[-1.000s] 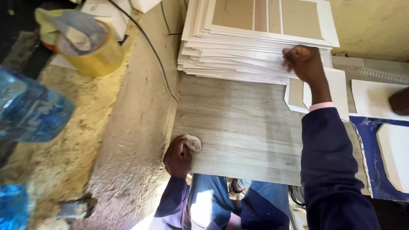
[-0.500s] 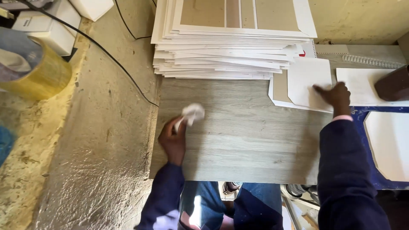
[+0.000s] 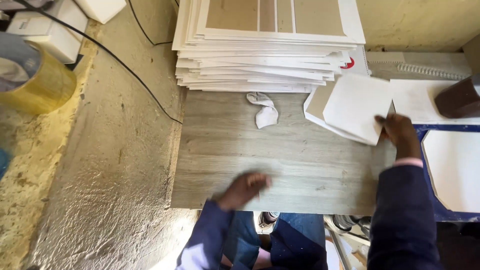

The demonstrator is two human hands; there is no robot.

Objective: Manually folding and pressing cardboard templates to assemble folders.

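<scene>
The white cloth (image 3: 263,110) now lies dropped on the worktop (image 3: 300,165); the left hand (image 3: 243,189), blurred, grip unclear, has pulled back. The right hand (image 3: 400,134) pinches a white card (image 3: 356,106), steadying it.

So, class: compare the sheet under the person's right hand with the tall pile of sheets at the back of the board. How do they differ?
The white sheet lies almost alone and turned at an angle; the stack of sheets is many layers deep and roughly square to the wooden board. The sheet is plain white; the stack's top shows brown panels. The right hand touches the sheet only. Both are flat with white edges.
</scene>
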